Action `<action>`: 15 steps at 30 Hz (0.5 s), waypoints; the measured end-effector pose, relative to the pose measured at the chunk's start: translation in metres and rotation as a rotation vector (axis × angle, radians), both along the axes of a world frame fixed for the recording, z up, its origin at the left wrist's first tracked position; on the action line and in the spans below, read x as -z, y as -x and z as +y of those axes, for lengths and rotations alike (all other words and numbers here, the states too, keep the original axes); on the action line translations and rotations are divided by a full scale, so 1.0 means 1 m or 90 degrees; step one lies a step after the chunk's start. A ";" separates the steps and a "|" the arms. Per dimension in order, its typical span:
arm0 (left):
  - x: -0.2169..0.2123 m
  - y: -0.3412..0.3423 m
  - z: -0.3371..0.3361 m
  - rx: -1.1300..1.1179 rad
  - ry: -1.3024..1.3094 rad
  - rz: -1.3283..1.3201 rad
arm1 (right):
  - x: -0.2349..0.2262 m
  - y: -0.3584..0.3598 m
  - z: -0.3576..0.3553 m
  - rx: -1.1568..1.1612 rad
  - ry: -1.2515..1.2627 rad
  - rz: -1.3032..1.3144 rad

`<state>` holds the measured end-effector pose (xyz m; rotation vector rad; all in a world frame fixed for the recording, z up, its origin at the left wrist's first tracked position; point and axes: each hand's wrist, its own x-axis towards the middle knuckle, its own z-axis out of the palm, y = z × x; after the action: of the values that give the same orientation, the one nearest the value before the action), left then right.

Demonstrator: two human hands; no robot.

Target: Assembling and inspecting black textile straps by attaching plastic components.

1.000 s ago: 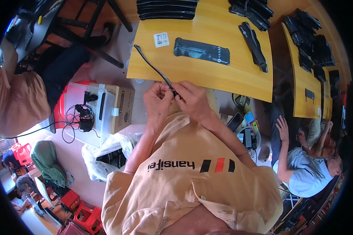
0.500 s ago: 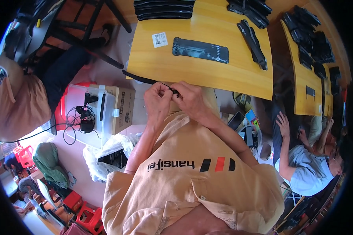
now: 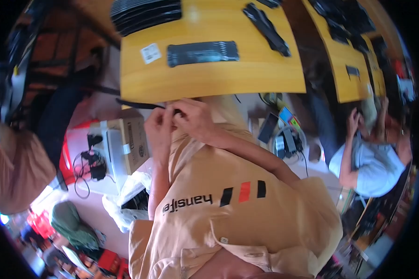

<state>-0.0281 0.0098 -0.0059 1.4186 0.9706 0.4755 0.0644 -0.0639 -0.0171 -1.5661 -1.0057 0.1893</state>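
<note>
We hold both hands, left hand (image 3: 159, 126) and right hand (image 3: 196, 116), close together just below the near edge of the table (image 3: 219, 79), pinching a thin black strip (image 3: 139, 105) that runs off to our left. Ahead, the near band of tabletop is bare wood. Farther in, a flat black part (image 3: 202, 52) and a white label (image 3: 150, 53) lie in the way, with a black stack (image 3: 146, 13) behind. To the left below, a cardboard box (image 3: 125, 144) crowds the floor; bags, perhaps plastic, sit beneath it.
</note>
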 end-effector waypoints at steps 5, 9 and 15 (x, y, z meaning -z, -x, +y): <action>-0.006 -0.002 -0.005 0.003 0.002 -0.043 | 0.001 -0.002 0.000 -0.006 0.034 0.054; -0.001 -0.002 -0.003 0.008 -0.035 -0.052 | 0.003 -0.001 0.000 0.000 0.050 0.081; -0.005 -0.002 -0.006 0.011 -0.116 -0.078 | -0.002 0.002 -0.002 0.003 0.042 0.158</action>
<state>-0.0260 0.0040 -0.0008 1.5407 0.8325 0.6444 0.0628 -0.0659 -0.0148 -1.5601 -0.8083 0.4069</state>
